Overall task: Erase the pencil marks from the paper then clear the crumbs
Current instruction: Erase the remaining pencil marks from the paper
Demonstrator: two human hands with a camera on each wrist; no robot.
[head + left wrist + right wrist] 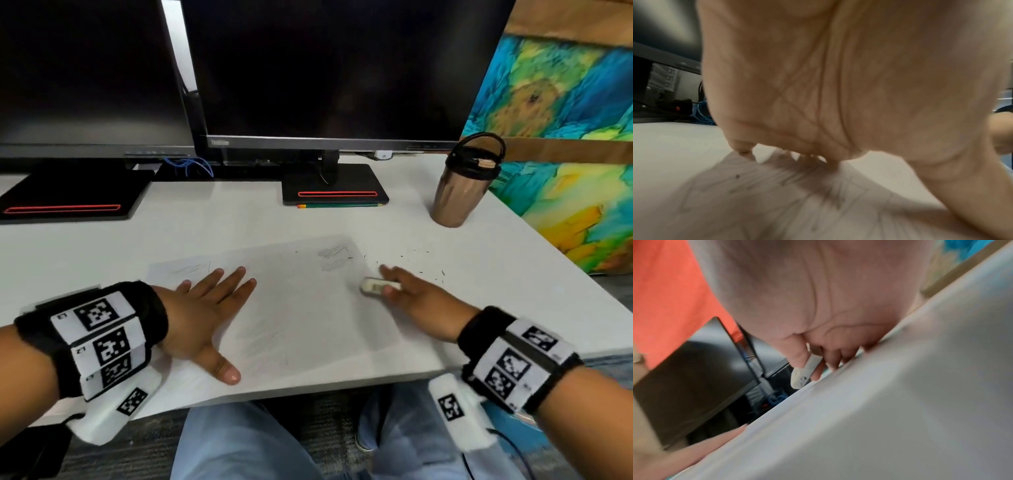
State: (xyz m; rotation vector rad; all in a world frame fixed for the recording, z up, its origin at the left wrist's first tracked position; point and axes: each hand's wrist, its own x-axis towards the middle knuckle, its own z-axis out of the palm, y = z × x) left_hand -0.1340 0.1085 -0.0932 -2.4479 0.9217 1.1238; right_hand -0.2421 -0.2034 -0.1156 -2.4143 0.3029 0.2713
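A white sheet of paper [301,308] lies flat on the desk with faint pencil scribbles [334,257] near its far right corner and fainter ones lower down. My left hand [209,308] presses flat on the sheet's left part, fingers spread; in the left wrist view the palm [838,81] hovers over the scribbled paper [777,203]. At the sheet's right edge my right hand [407,294] pinches a white eraser [375,286] between thumb and fingers; the eraser [803,376] juts toward the paper. Dark eraser crumbs [428,270] are scattered on the desk to the right of the paper.
Two dark monitors stand at the back on black bases [335,192]. A green pencil [339,205] lies against the right base. A copper tumbler [462,185] with a black lid stands at the back right. The desk's front edge [308,390] runs just below my hands.
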